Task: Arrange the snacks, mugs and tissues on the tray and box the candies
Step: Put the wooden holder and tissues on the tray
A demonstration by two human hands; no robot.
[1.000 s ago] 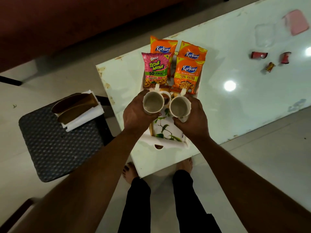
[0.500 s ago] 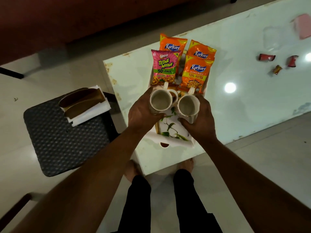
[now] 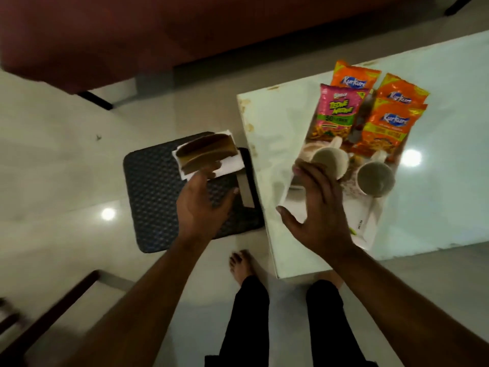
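Two white mugs stand on the white tray (image 3: pixel 370 223) on the table: the left mug (image 3: pixel 329 161) and the right mug (image 3: pixel 375 178). Behind them on the tray lie a pink snack packet (image 3: pixel 337 112) and three orange snack packets (image 3: pixel 387 125). A brown holder with white tissues (image 3: pixel 209 154) sits on a dark stool (image 3: pixel 156 197) left of the table. My left hand (image 3: pixel 205 205) hovers open over the stool, its fingertips at the tissues' near edge. My right hand (image 3: pixel 317 207) is open over the tray's left side, just in front of the left mug.
The pale glossy table (image 3: pixel 444 181) has a chipped left edge next to the stool. A dark red sofa (image 3: pixel 132 35) fills the far side. My bare feet (image 3: pixel 240 266) stand on the floor between stool and table. A dark wooden frame (image 3: pixel 53 308) sits at lower left.
Both hands have let go of the mugs, which now stand on the tray. My left hand has swung left to the tissues on the stool. The view has turned left.
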